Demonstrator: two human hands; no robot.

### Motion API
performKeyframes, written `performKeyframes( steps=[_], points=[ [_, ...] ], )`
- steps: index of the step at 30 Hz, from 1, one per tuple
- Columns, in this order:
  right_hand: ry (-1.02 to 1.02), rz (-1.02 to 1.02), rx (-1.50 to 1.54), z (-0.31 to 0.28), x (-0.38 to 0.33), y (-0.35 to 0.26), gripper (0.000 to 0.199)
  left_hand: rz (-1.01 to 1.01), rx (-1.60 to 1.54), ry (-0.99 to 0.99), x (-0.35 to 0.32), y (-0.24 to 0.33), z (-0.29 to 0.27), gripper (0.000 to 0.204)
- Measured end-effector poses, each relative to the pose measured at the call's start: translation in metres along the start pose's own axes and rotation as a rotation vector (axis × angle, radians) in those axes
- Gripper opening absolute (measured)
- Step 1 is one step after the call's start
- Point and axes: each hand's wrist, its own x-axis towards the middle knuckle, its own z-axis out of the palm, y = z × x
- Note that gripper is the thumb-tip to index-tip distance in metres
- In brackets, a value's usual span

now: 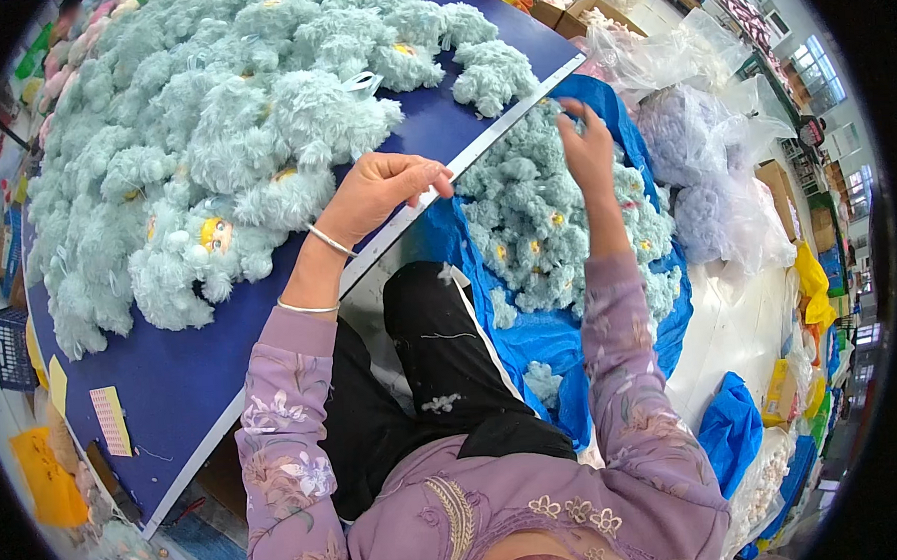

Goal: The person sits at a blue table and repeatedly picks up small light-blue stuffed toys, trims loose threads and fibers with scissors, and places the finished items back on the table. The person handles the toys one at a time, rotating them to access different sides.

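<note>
Over the metal-edged rim of the blue table [511,112], my left hand [390,192] is curled, fingers bent together. Whatever may lie inside them is hidden. My right hand [585,144] is raised over a blue sheet or bag [678,315] on the floor, its thumb and fingers apart and no object seen in them. A heap of small fluffy pale-blue plush toys [527,247] with yellow spots fills that bag. On the table, left of my left hand, lies a big pile of pale-blue plush toys [232,129]. One plush doll [182,257] shows a face with yellow hair.
Clear plastic bags of lilac fluffy items [699,179] stand to the right. Nearby on the floor lies a crumpled blue bag [727,433]. A printed paper slip [111,420] rests on the table's near left part. A dark blue crate [13,347] stands beyond the table's left side.
</note>
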Motion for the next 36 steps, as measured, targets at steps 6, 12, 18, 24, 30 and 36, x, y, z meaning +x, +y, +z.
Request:
performKeyframes(
  steps=[6,12,18,24,30,36],
  points=[
    [-0.278,0.049,-0.19,0.077,0.083,-0.001,0.061,-0.007,-0.058,-0.034,0.002,0.003,-0.003,0.032],
    [-0.244,-0.055,-0.298,0.082,0.078,0.004,0.04,0.043,-0.022,0.102,0.003,0.002,-0.005,0.032],
    [-0.15,-0.013,-0.055,0.039,0.031,-0.043,0.031,0.16,0.147,0.318,0.007,-0.007,0.001,0.03],
    [-0.216,-0.004,0.158,-0.004,-0.031,-0.118,0.024,0.498,0.845,0.35,-0.005,-0.001,0.044,0.092],
    [-0.397,0.18,0.56,-0.026,-0.076,-0.141,0.018,0.206,-0.098,0.56,-0.039,-0.036,0.103,0.041],
    [-0.378,0.484,0.765,-0.035,-0.138,-0.107,0.036,0.102,-0.665,0.549,-0.095,-0.024,0.127,0.033]
  ],
)
